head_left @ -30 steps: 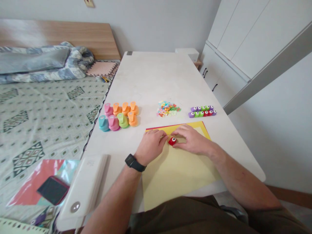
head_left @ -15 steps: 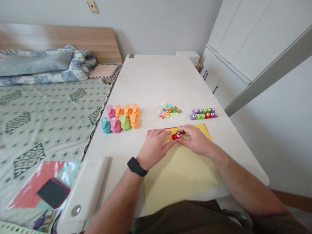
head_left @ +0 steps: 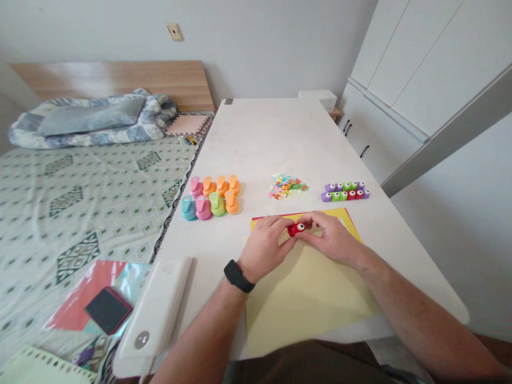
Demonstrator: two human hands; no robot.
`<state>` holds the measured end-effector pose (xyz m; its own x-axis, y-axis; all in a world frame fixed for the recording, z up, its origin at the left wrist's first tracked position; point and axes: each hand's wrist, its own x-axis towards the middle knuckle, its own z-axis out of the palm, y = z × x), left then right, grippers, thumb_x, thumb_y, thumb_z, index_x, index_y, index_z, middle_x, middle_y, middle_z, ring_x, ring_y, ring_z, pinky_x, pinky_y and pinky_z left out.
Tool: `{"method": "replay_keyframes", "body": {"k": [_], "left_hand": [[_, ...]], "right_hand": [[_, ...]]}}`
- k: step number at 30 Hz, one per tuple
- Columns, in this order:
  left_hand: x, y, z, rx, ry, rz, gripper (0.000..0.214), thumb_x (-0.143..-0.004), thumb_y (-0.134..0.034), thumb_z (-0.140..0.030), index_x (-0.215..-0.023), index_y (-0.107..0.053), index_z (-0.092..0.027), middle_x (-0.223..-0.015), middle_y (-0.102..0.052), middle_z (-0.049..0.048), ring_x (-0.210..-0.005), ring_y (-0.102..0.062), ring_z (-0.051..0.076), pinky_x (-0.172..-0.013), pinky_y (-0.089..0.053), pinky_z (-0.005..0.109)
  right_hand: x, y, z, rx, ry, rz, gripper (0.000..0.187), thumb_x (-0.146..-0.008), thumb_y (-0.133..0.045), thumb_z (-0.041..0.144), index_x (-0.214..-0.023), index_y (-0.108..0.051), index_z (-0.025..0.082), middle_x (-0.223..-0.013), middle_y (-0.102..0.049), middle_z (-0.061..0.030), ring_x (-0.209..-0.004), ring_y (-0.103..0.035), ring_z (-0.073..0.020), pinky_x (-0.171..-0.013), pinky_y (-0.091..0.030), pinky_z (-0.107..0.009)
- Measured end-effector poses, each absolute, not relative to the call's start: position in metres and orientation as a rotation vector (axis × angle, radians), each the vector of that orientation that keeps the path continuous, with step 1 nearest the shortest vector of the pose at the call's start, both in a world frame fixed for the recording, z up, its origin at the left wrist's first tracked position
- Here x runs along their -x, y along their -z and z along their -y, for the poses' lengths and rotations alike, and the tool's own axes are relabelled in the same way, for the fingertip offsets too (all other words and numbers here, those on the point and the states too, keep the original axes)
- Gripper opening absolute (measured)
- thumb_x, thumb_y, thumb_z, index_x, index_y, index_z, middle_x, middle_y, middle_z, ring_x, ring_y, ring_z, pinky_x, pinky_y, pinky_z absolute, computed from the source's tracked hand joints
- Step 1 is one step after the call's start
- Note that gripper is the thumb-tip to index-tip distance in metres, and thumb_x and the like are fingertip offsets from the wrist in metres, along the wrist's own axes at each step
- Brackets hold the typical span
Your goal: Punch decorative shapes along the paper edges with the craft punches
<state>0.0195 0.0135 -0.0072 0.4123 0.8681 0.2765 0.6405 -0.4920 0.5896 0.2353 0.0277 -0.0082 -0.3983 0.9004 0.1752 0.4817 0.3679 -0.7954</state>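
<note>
A small red craft punch (head_left: 296, 229) with a white eye-like button sits between my hands, just above the sheets of paper. My left hand (head_left: 264, 248), with a black watch on its wrist (head_left: 238, 276), grips it from the left. My right hand (head_left: 331, 239) pinches it from the right, and the fingers hide most of it. Under both hands lies a pale yellow paper sheet (head_left: 306, 304), overlapping a deeper yellow sheet with a red edge (head_left: 340, 215).
The white table (head_left: 272, 138) holds a cluster of pastel craft punches (head_left: 212, 197), a pile of colourful paper cutouts (head_left: 287, 186) and two rows of small punches (head_left: 346, 191). A white box-like device (head_left: 154, 306) lies at the table's left edge, beside a bed (head_left: 100, 213).
My hands have closed in around the red punch, which now sits up between my fingers rather than lying on the paper. The whole view has shifted slightly.
</note>
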Motion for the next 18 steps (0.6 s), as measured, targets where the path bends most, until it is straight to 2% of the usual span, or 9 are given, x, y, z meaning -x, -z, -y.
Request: {"method": "replay_keyframes", "body": {"k": [4, 8, 18], "left_hand": [[-0.012, 0.002, -0.018, -2.245, -0.858, -1.470, 0.020, -0.091, -0.067, -0.030, -0.109, -0.066, -0.023, -0.103, -0.072, 0.0062, -0.099, -0.066, 0.024, -0.089, -0.051, 0.039], [-0.003, -0.003, -0.023, -2.113, -1.003, -1.641, 0.017, -0.089, -0.068, -0.028, -0.104, -0.064, -0.022, -0.098, -0.072, 0.0033, -0.092, -0.066, 0.020, -0.085, -0.051, 0.036], [0.003, -0.004, -0.026, -2.005, -1.118, -1.738, 0.017, -0.084, -0.069, -0.026, -0.100, -0.063, -0.022, -0.094, -0.073, 0.0013, -0.088, -0.067, 0.018, -0.083, -0.051, 0.033]], "right_hand": [[-0.236, 0.013, -0.029, 1.239, -0.859, 2.003, 0.028, -0.089, -0.074, 0.045, -0.105, -0.067, 0.024, -0.097, -0.073, -0.0053, -0.089, -0.068, -0.0212, -0.080, -0.053, -0.035], [-0.238, 0.019, -0.032, 1.269, -0.806, 2.006, 0.023, -0.091, -0.071, 0.041, -0.104, -0.067, 0.023, -0.096, -0.073, -0.0056, -0.087, -0.068, -0.0206, -0.081, -0.053, -0.036], [-0.240, 0.027, -0.036, 1.309, -0.755, 2.003, 0.017, -0.093, -0.067, 0.036, -0.104, -0.069, 0.023, -0.093, -0.073, -0.0036, -0.085, -0.067, -0.0185, -0.079, -0.052, -0.033]]}}
